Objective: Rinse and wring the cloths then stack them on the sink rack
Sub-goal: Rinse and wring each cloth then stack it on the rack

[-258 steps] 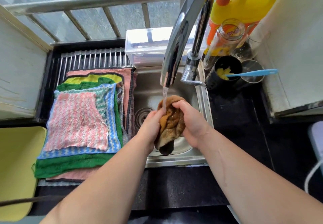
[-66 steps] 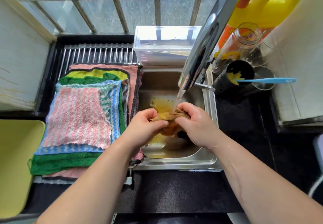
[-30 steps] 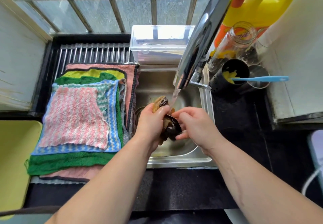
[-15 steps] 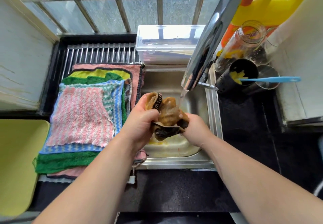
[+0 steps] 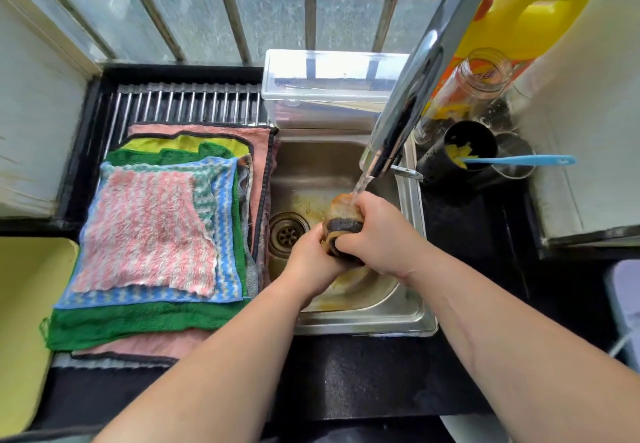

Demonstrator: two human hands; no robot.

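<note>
- The brown cloth (image 5: pixel 341 223) is bunched into a tight roll between both hands, above the basin of the sink (image 5: pixel 408 318). It is not yet on the rack.
- The right hand (image 5: pixel 381 238) comes over the roll from the right. Its fingers (image 5: pixel 358 216) are curled round the upper part and pressed close together.
- The left hand (image 5: pixel 310 262) grips the lower end from the left. Its fingers wrap under the roll, so most of their tips are hidden.
- The two hands meet round the cloth, each holding its own end. That hold suits twisting, so I judge this to be a wring or squeeze done under running water.
- The stream (image 5: pixel 362 183) from the tap (image 5: pixel 415 79) lands on the pale top end of the cloth, just above the right fingers. This is probably why the roll is held up toward the spout, not low in the basin.
- Beneath the fingers the basin floor shows yellow-brown water, so the cloth probably needs more rinsing. The drain (image 5: pixel 287 233), just left of the left fingers, is uncovered and lets the runoff go.
- Well to the left of both hands, the stack of cloths (image 5: pixel 149 228) lies flat on the sink rack (image 5: pixel 187 101), with a pink striped cloth on top. The larger cloths lie beneath, which gives the next one a level bed.
- The stack's right edge hangs at the basin's left wall. A well-wrung cloth carried there should therefore drip little on the bench (image 5: pixel 363 373).
</note>
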